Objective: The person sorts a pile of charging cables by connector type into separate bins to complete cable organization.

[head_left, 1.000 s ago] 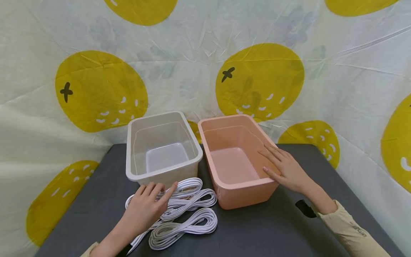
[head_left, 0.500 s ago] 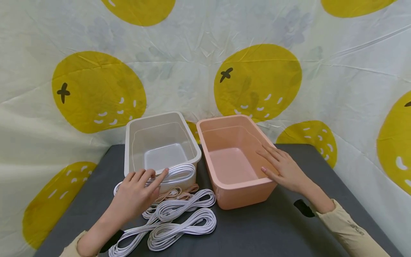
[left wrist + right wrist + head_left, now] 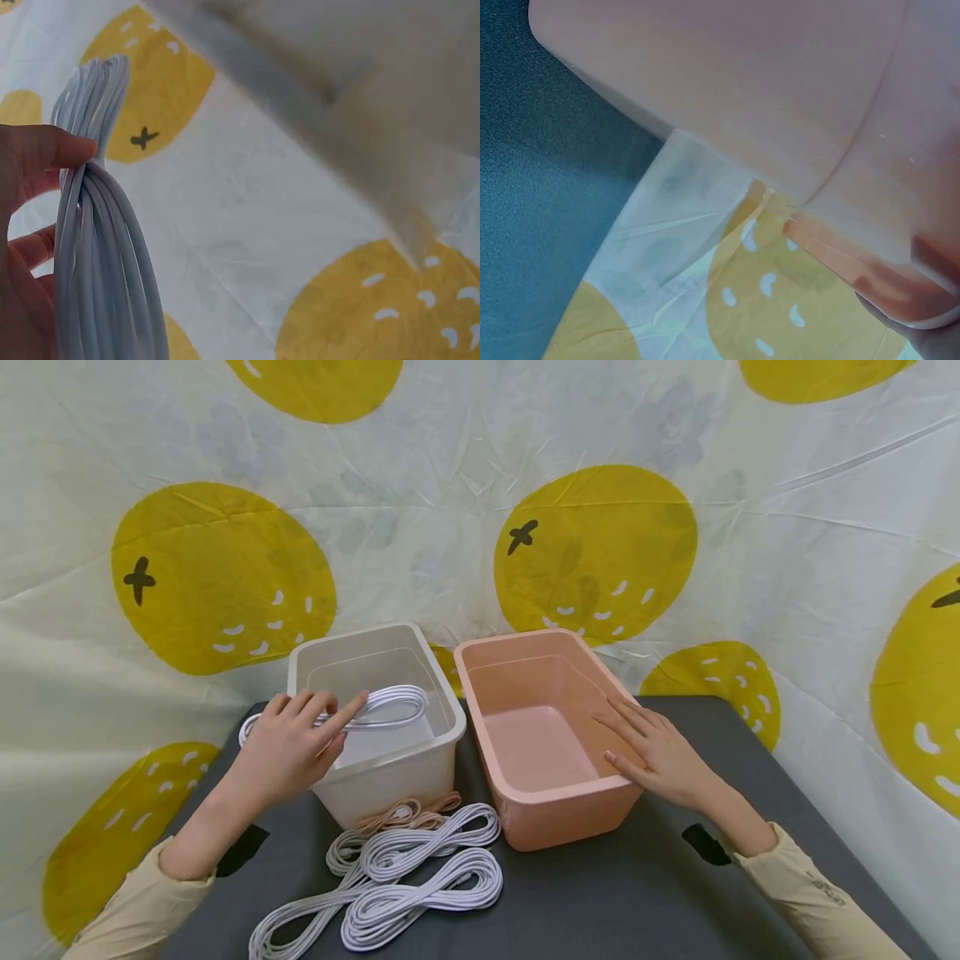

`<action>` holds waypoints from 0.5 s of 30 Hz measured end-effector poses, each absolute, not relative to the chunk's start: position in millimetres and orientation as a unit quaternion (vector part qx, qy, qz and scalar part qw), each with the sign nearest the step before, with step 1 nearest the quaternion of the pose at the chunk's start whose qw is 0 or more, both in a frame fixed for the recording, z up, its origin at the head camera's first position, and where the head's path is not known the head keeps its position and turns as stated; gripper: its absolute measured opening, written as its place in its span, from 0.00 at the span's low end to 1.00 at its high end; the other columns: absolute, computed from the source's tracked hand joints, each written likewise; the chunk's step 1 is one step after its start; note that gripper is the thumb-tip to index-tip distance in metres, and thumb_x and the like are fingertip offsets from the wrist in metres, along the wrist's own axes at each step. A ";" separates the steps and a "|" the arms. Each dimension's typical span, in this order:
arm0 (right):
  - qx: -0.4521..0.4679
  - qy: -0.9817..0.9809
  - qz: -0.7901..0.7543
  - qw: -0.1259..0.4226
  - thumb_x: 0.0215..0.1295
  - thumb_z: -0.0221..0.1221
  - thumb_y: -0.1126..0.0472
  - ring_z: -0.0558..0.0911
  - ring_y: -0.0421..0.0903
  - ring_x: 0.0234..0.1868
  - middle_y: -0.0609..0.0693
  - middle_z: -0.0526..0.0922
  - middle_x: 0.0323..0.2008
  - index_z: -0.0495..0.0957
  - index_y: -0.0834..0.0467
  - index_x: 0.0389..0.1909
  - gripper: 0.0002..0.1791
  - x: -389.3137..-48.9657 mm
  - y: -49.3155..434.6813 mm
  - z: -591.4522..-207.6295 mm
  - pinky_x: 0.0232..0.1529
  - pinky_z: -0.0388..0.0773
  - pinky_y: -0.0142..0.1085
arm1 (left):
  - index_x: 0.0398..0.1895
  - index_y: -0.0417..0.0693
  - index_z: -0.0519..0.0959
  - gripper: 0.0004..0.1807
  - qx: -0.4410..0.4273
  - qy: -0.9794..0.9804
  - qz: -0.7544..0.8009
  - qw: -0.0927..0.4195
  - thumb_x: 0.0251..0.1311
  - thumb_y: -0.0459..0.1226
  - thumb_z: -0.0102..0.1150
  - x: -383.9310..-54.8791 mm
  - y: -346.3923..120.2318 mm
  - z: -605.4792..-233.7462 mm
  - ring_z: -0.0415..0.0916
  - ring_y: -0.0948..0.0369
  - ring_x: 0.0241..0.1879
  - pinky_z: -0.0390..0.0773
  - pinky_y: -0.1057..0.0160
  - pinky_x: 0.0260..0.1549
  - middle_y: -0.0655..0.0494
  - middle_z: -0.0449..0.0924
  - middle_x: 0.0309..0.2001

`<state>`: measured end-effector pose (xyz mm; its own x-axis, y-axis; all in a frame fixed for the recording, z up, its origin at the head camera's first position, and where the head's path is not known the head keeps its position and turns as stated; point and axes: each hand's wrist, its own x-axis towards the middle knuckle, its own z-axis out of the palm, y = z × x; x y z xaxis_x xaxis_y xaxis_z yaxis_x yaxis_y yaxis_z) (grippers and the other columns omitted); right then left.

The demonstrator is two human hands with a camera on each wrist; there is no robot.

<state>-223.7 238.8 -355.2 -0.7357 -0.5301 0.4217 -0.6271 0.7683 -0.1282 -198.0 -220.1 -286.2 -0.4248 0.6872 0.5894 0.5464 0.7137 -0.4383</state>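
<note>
My left hand (image 3: 288, 745) pinches a tied coil of white cable (image 3: 397, 693) above the near part of the light grey bin (image 3: 386, 783). The left wrist view shows thumb and fingers gripping the cable coil (image 3: 109, 262) at its narrow waist. On the right rim of the pink bin (image 3: 570, 817) lies my right hand (image 3: 660, 760), fingers extended over the edge. No cable is visible inside the pink bin. Several more white cable bundles (image 3: 457, 881) lie on the table before the bins, with a tan cable bundle (image 3: 423, 817) against the grey bin's front.
A dark table (image 3: 600, 902) carries both bins, which stand side by side with a narrow gap. Behind them hangs a pale cloth (image 3: 420, 552) printed with yellow fruit shapes.
My left hand has lifted the white cable coil off the pile and carried it up and forward over the grey bin, uncovering the tan bundle. My right hand stays on the pink bin.
</note>
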 end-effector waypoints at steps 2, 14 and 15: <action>0.314 -0.922 0.131 0.186 0.57 0.54 0.51 0.57 0.58 0.65 0.59 0.58 0.65 0.61 0.51 0.63 0.31 -223.7 238.3 -355.4 0.58 0.53 0.56 | 0.56 0.49 0.70 0.26 -0.368 -0.842 0.100 0.383 0.50 0.39 0.53 -203.5 -221.7 -280.8 0.66 0.52 0.32 0.64 0.56 0.27 0.48 0.71 0.33; 0.305 -0.927 0.134 0.171 0.58 0.54 0.51 0.56 0.59 0.66 0.58 0.57 0.66 0.58 0.46 0.65 0.32 -223.1 238.6 -354.3 0.59 0.51 0.57 | 0.55 0.55 0.71 0.27 -0.369 -0.850 0.104 0.361 0.47 0.35 0.59 -245.0 -228.3 -259.4 0.68 0.51 0.36 0.64 0.51 0.29 0.50 0.72 0.35; 0.304 -0.928 0.134 0.170 0.58 0.53 0.51 0.56 0.59 0.66 0.59 0.57 0.66 0.58 0.46 0.65 0.32 -223.2 238.7 -354.3 0.59 0.51 0.57 | 0.55 0.55 0.71 0.26 -0.368 -0.851 0.103 0.360 0.48 0.35 0.59 -248.7 -228.4 -258.9 0.68 0.51 0.35 0.64 0.51 0.30 0.50 0.73 0.35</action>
<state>-223.2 238.7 -354.3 -0.7578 -0.5185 0.3961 -0.6093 0.7795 -0.1452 -248.7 -228.4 -258.9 -0.4695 0.7015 0.5362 0.5526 0.7071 -0.4412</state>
